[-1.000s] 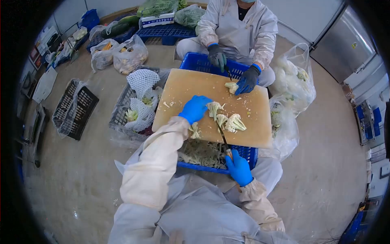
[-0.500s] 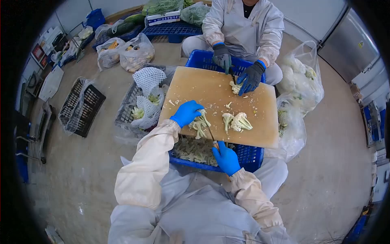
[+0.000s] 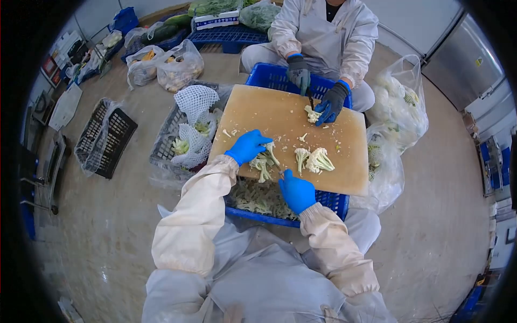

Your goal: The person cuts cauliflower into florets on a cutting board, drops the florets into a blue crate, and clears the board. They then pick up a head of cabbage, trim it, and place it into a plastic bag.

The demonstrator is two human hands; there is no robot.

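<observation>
My left hand (image 3: pixel 249 147), in a blue glove, presses its fingers on a cauliflower piece (image 3: pixel 263 166) at the near left edge of the tan cutting board (image 3: pixel 264 116). Close by, my right hand (image 3: pixel 298 192), gloved the same, grips a knife (image 3: pixel 279 171); most of its blade is hidden by that cauliflower and my hand. Two more cauliflower pieces, a small one (image 3: pixel 301 157) and a larger one (image 3: pixel 320 160), lie just right of the knife. Small white crumbs are scattered over the board.
Opposite, a co-worker's gloved hands (image 3: pixel 333 102) hold a dark knife and a cauliflower piece (image 3: pixel 312 114). Beneath the board stands a blue crate (image 3: pixel 261 218) with pale trimmings. A grey crate (image 3: pixel 161 145) is at left, a black crate (image 3: pixel 107 137) farther left, and bagged cauliflower (image 3: pixel 398 102) at right.
My right hand has moved slightly up and left with the knife, closer to the cauliflower, and less of the blade shows. My left hand stays on the same piece.
</observation>
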